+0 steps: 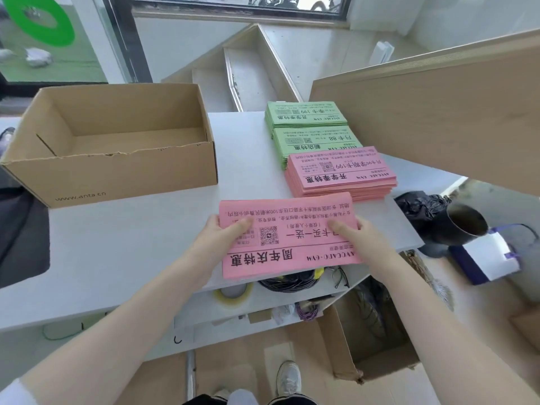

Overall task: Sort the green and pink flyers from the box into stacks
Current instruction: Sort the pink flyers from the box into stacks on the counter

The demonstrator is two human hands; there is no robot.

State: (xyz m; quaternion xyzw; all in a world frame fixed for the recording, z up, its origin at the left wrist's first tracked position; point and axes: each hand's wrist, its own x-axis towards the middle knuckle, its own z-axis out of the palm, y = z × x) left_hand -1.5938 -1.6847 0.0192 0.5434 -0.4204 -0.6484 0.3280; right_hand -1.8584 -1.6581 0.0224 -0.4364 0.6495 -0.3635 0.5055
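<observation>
Pink flyers [287, 239] pinched at both short ends between two hands, long axis left-right, print upside-down.

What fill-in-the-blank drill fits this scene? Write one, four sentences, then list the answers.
1. Both hands, left hand and right hand, hold a bundle of ____ paper flyers.
2. The brown cardboard box on the white table is ____ inside.
3. On the table lie two green flyer stacks and ____ pink flyer stack.
4. The pink stack lies ____ to the person than the green ones.

Answers: pink; empty; one; nearer
</observation>
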